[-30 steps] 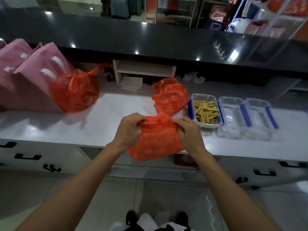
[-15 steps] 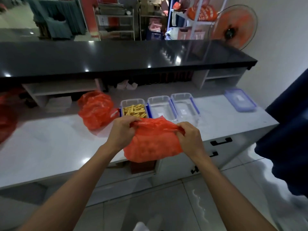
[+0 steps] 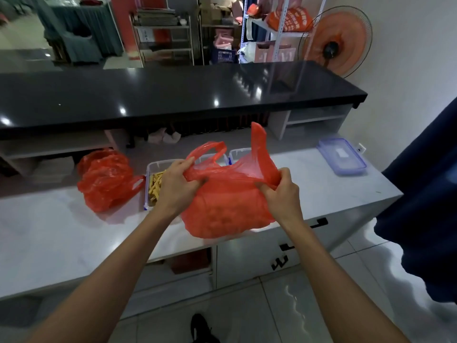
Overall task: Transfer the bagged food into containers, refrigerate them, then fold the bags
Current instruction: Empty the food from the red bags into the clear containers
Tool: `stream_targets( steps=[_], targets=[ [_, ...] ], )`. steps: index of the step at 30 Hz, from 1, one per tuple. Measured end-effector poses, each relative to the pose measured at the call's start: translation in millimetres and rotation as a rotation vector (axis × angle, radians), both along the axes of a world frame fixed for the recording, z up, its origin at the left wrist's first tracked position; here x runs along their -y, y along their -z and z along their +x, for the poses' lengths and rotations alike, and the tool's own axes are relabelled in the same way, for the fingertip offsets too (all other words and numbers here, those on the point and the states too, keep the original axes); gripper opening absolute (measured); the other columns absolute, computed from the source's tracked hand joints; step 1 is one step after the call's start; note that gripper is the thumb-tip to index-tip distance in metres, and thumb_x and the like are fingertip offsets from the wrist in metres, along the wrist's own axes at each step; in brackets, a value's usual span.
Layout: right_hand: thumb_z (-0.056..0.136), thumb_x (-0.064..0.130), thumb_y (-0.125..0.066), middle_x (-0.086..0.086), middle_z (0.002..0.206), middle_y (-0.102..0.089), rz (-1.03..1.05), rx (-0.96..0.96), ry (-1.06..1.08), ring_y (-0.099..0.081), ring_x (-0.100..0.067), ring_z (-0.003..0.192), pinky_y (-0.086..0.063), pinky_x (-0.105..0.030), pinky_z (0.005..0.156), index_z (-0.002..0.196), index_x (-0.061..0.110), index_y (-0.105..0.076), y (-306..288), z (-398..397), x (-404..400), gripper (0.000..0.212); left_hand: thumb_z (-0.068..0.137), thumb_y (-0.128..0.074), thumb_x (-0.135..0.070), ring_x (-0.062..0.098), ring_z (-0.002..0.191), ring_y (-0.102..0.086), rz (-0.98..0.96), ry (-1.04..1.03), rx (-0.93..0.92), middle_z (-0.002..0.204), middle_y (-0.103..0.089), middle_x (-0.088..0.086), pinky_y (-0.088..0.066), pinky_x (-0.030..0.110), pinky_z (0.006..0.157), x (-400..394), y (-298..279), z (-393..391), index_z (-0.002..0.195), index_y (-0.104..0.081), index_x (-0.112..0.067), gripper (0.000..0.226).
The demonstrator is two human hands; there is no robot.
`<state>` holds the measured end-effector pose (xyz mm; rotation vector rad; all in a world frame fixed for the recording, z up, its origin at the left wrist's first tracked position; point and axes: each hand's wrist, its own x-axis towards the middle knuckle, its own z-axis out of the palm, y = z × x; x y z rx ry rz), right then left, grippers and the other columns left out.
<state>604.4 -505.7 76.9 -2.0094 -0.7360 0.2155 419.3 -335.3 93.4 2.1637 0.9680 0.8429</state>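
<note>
A full red plastic bag [image 3: 222,209] hangs in front of me over the front edge of the white counter [image 3: 61,233]. My left hand [image 3: 176,188] grips its left rim and my right hand [image 3: 282,191] grips its right rim, pulling the mouth apart. Both handles stick up loose. Behind the bag stands a clear container [image 3: 154,184] with blue clips, holding yellow food sticks. Two more clear containers [image 3: 237,153] sit to its right, mostly hidden by the bag. A second red bag [image 3: 106,179] lies crumpled on the counter to the left.
A blue-rimmed lid [image 3: 342,155] lies at the counter's far right. A raised black countertop [image 3: 173,95] runs along the back with open shelves beneath. Dark blue cloth [image 3: 425,194] hangs at the right. Drawers with black handles [image 3: 319,222] sit below the counter.
The bag's knot has come undone: its handles now stand free and the mouth is spread between my hands. My view has swung right and the bag sits higher over the containers.
</note>
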Motion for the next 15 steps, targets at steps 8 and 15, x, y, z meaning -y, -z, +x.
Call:
stream_targets(
  steps=[8,15],
  targets=[
    [0.089,0.039,-0.066,0.007,0.08,-0.065,0.012,0.116,-0.047,-0.063,-0.015,0.076,-0.055,-0.041,0.074,0.098,0.024,-0.06,-26,36,-80,0.019,0.094,-0.068,-0.029,0.014,0.114,-0.058,-0.184,-0.007,0.022,0.129,-0.06,-0.001,-0.051,0.038,0.1,-64,6,36,0.139,-0.06,-0.018,0.047],
    [0.091,0.036,-0.057,0.001,0.067,-0.064,-0.061,0.119,-0.041,-0.06,-0.019,0.061,-0.048,-0.037,0.057,0.078,0.021,-0.064,-28,58,-148,0.021,0.096,-0.066,-0.032,0.012,0.119,-0.053,-0.208,0.067,-0.002,0.137,-0.056,0.001,-0.044,0.027,0.099,-92,22,52,0.146,-0.051,-0.017,0.053]
  ],
)
